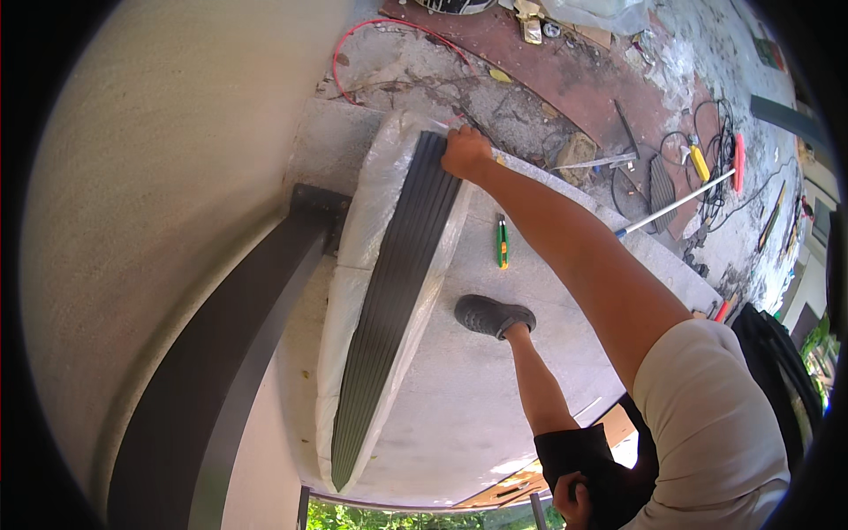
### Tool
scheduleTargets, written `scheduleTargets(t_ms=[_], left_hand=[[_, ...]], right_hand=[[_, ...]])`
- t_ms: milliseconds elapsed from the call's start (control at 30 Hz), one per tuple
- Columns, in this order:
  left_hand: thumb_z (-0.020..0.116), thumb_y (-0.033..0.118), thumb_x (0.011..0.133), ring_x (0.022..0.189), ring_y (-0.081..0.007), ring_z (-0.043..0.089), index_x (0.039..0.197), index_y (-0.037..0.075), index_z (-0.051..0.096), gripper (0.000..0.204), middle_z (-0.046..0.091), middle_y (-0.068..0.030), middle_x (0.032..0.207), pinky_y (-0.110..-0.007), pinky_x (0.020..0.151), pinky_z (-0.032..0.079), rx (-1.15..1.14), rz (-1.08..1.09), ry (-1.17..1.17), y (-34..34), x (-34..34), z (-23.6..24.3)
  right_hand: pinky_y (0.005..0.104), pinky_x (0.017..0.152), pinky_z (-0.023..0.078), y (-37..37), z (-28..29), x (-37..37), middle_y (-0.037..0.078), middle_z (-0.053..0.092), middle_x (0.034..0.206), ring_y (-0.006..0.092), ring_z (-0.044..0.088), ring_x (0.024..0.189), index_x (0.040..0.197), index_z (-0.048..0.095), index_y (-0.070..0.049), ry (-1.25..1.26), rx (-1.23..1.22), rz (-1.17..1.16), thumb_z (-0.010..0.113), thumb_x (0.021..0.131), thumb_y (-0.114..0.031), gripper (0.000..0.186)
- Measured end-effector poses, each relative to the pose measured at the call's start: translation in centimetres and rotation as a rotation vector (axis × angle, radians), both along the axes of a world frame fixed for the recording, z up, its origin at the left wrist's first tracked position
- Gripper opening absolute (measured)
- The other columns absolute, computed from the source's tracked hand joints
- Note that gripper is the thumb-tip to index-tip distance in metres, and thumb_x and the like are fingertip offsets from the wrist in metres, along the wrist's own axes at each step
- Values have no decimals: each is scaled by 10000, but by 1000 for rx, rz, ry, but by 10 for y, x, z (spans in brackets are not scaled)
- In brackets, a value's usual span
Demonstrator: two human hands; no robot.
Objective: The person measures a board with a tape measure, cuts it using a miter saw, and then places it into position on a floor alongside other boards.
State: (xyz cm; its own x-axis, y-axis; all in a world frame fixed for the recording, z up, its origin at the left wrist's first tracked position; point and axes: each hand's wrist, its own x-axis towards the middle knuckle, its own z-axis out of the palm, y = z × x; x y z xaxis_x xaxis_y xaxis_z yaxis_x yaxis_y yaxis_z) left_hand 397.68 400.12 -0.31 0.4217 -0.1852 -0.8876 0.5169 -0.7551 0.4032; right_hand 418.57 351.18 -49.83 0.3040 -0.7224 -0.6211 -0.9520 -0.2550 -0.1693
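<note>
A long dark grey grooved panel lies on the pale floor beside the wall, with peeled-back clear plastic wrap along its sides. My right hand is closed over the panel's far end, its arm stretched in from the lower right. At the bottom, my left hand is beside my black shorts, its fingers curled; whatever they hold, if anything, is hidden. A green and yellow utility knife lies on the floor to the right of the panel, apart from both hands.
A thick dark post stands left of the panel, against the beige wall. My foot in a dark clog is close by. Beyond the slab edge lie a red cable, a stone, a long-handled tool with a red head and black cables.
</note>
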Motion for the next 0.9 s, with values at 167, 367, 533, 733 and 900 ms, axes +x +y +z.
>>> scheduleTargets(t_ms=[167,367,533,733,900], left_hand=[[575,172,888,716,-221,652,1002,-6,664,230,666,-117,790,-307,676,515,-44,-141,-110,-8,22,2],[585,187,885,698,-231,648,989,-7,659,232,662,-112,789,-314,651,514,-24,-169,-138,-15,25,0],[594,201,893,721,-234,653,995,-3,660,237,662,-116,804,-324,675,518,-87,-192,-159,-15,17,-8],[573,216,943,779,-261,574,1040,-15,626,257,592,-142,899,-352,699,470,5,-67,-103,-12,-11,2],[582,184,925,751,-262,565,1009,-10,631,218,584,-141,878,-357,673,463,11,-93,-63,-45,-5,1]], right_hand=[[470,976,484,-4,27,-16,195,602,1225,361,583,1166,1217,610,-38,-11,11,3,635,822,-294,471],[471,1009,473,13,25,-46,210,591,1231,395,564,1178,1186,622,-42,-145,65,-76,656,793,-277,459],[475,947,493,31,-23,-178,230,602,1207,402,583,1134,1084,644,-24,-41,46,-74,683,772,-315,428],[470,820,507,45,-37,-250,225,654,982,390,650,970,965,638,-33,-64,177,-109,748,756,-350,396],[414,692,478,33,-68,-293,123,576,796,272,592,757,887,546,-43,-299,250,-244,816,725,-377,458]])
